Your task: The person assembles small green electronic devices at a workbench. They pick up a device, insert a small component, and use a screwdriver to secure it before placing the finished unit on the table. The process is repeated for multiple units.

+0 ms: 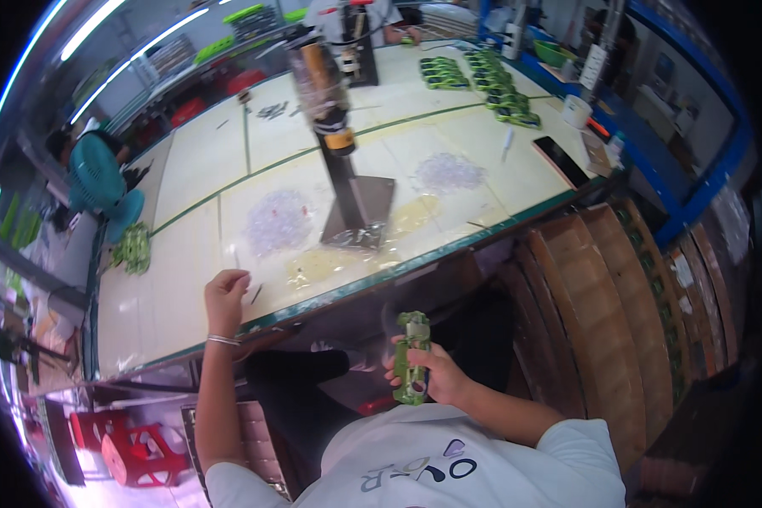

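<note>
My right hand (433, 372) holds a green plastic part (413, 330) with cut-out openings upright in front of my shirt, below the table edge. My left hand (227, 298) is raised over the near left part of the table (161, 326), its fingers curled together; anything between them is too small to make out. Just right of it lies a thin dark stick-like piece (256, 294). Beyond that hand spreads a pile of small clear pieces (278, 222). A second clear pile (449, 173) lies to the right of a stand-mounted tool (323, 93) with a dark base plate (360, 207).
Rows of green parts (499, 89) lie at the far right, and more green parts (131, 248) lie by a teal fan (97, 178) at left. A phone (560, 162) rests near the right edge. Wooden trays (580, 288) stand at right, red stools (144, 455) lower left. Another person (381, 13) is across the table.
</note>
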A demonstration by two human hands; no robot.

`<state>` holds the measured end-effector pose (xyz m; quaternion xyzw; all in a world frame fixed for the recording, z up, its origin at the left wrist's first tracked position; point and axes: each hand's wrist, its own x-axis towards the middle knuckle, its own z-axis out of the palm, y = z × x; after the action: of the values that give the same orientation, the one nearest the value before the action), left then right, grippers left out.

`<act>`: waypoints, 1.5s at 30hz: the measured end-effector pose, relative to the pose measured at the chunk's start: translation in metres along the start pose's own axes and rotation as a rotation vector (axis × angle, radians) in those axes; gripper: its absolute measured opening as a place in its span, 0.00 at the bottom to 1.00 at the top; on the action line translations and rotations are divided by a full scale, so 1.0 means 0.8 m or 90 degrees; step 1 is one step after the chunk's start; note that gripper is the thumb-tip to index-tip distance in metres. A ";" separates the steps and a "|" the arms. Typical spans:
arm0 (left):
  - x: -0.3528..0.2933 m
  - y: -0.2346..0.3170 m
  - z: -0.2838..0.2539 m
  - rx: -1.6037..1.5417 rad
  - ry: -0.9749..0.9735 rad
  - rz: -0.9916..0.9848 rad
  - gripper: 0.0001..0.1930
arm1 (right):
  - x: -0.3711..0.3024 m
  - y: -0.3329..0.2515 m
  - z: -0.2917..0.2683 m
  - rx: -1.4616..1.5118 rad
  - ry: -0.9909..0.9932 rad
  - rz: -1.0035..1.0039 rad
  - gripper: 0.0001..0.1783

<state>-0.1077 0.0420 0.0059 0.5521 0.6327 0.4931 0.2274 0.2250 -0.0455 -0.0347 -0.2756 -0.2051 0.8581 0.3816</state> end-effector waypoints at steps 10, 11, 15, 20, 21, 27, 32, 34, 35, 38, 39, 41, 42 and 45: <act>-0.103 0.057 0.033 -0.337 0.034 -0.125 0.05 | 0.005 -0.003 -0.008 -0.087 -0.002 0.033 0.30; -0.110 0.063 0.039 -0.388 0.018 -0.138 0.05 | 0.005 -0.008 -0.006 -0.130 -0.006 0.026 0.30; -0.131 0.084 0.061 -0.441 -0.030 -0.114 0.09 | 0.013 -0.028 0.014 -0.341 -0.028 -0.024 0.34; -0.140 0.115 0.069 -0.479 -0.120 -0.063 0.13 | 0.018 -0.053 0.039 -0.569 -0.051 -0.161 0.37; -0.141 0.121 0.070 -0.482 -0.129 -0.046 0.13 | 0.019 -0.059 0.045 -0.629 -0.051 -0.193 0.37; -0.141 0.145 0.081 -0.517 -0.208 0.092 0.13 | 0.014 -0.078 0.068 -0.827 -0.002 -0.375 0.37; -0.139 0.151 0.093 -0.257 -0.151 0.228 0.15 | 0.010 -0.083 0.076 -0.945 0.016 -0.478 0.37; -0.140 0.153 0.097 -0.210 -0.145 0.241 0.16 | 0.011 -0.082 0.076 -0.966 0.021 -0.507 0.37; -0.141 0.153 0.098 -0.187 -0.142 0.247 0.17 | 0.011 -0.082 0.076 -0.974 0.022 -0.522 0.37; -0.140 0.154 0.099 -0.137 -0.147 0.273 0.18 | 0.012 -0.082 0.074 -0.999 0.028 -0.546 0.37; -0.139 0.154 0.099 -0.128 -0.149 0.275 0.18 | 0.011 -0.082 0.073 -1.008 0.031 -0.551 0.37; -0.138 0.154 0.098 -0.110 -0.150 0.280 0.18 | 0.012 -0.081 0.070 -1.011 0.033 -0.561 0.37; -0.138 0.154 0.099 -0.096 -0.148 0.288 0.18 | 0.012 -0.081 0.068 -1.013 0.035 -0.565 0.37; -0.135 0.155 0.098 -0.038 -0.140 0.337 0.18 | 0.013 -0.082 0.067 -1.036 0.043 -0.580 0.36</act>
<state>0.0472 -0.0405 0.0542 0.7413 0.4233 0.4909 0.1741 0.2214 -0.0040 0.0398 -0.3758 -0.8204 0.2096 0.3765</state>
